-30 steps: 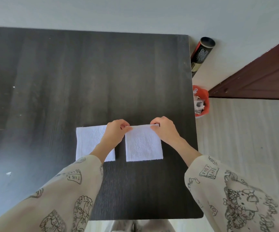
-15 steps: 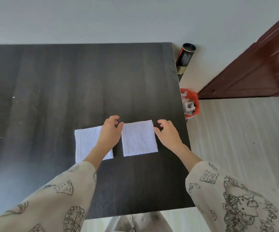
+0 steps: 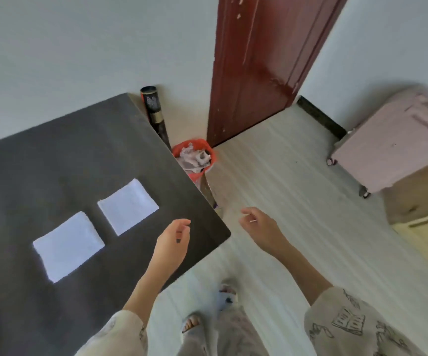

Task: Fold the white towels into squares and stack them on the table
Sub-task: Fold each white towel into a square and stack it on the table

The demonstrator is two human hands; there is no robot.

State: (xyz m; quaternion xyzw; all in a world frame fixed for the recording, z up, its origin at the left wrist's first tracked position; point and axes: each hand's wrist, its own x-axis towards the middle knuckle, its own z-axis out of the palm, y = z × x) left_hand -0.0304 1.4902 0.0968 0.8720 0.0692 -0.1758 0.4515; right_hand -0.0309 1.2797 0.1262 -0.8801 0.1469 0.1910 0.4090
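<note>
Two folded white towels [image 3: 97,227] side by side on the table [image 3: 40,155], both hands' fingers [image 3: 182,224] apart, tube [image 3: 153,109] label seemingly unreadable.

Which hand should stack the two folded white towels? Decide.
Left hand: it hovers open over the dark table, nearer the right-side folded white towel. The right hand hangs over the floor.

Count: 2 folded white towels, the left towel [image 3: 68,246] at 9 o'clock and the right towel [image 3: 128,206] just up-right of it, side by side, apart, not stacked. 1 dark table [image 3: 40,160]. 2 bare hands: left hand [image 3: 173,242] near centre, right hand [image 3: 259,228] toward 3 o'clock, both empty with fingers loosely spread. 1 orange bin [image 3: 194,160], 1 black tube [image 3: 153,109] at 12. 1 red-brown door [image 3: 267,60]. 1 pink suitcase [image 3: 398,140] at 2 o'clock.
</note>
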